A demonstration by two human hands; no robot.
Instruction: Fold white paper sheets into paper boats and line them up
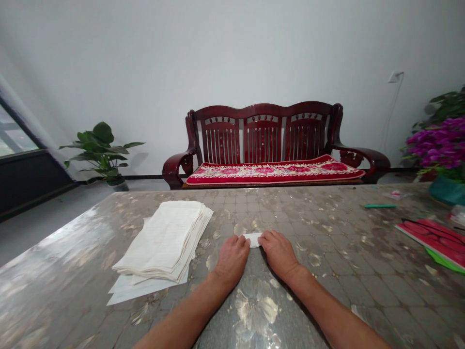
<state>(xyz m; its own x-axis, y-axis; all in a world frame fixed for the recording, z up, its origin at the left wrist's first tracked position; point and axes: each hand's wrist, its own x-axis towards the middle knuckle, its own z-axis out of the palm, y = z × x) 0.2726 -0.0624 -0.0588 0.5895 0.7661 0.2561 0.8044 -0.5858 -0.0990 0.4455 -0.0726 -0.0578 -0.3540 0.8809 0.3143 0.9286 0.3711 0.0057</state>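
Head camera, and from my remote seat I'm looking down a long table (290, 206) under a glossy clear cover, with a grey wall (232, 53) and a dark red wooden bench (261, 110) beyond it. A red floral cushion (272, 172) lies on the bench. A leafy potted plant (101, 152) stands on the floor to the left, and purple flowers (439, 145) in a teal pot (447, 191) sit at the far right. On the table's left lies a thick stack of folded white sheets (163, 237), paper or thin cloth, I can't tell which, with looser sheets (141, 288) beneath it. A red folder (432, 240) and a green marker (379, 206) lie to the right.

My left hand (232, 259) and right hand (278, 252) sit close together at the table's middle. Between them, flat on the cover, is a small folded white piece (252, 239), pale and soft-edged, partly hidden. The fingers (267, 238) on both hands lie together, curled down against its sides, not spread; I can't tell whether they pinch it.
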